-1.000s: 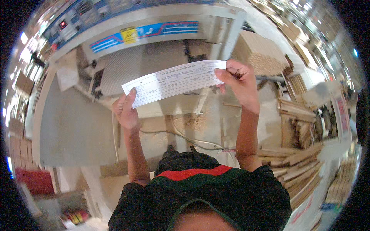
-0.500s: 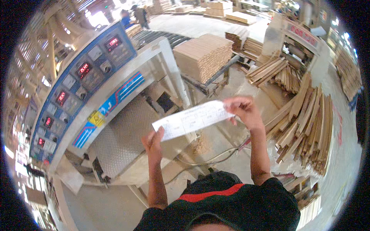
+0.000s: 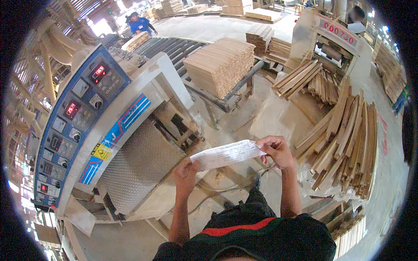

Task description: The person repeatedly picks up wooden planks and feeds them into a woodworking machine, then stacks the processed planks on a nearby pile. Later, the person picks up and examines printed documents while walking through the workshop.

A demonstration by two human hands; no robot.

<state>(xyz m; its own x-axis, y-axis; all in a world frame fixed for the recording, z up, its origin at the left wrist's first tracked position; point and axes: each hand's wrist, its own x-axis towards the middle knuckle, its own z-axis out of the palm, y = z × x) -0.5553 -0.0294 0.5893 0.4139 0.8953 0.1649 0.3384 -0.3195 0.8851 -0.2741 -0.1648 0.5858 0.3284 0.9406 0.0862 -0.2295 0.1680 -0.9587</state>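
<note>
A long white paper slip, printed and written on, is stretched between my two hands in front of my body. My left hand pinches its left end. At the other end, my right hand grips the corner between thumb and fingers. The slip bows slightly and its left end dips lower than its right. Below it show my dark trousers and a shoe on the dusty floor.
On the left stands a machine with a blue control panel and a textured metal surface. Stacked boards rest on a roller conveyor ahead. Loose wooden strips are piled at the right. A person in blue is far off.
Both hands have come lower and closer to my body with the slip, the left also shifting right. My view has turned, and my legs and shoe now show below.
</note>
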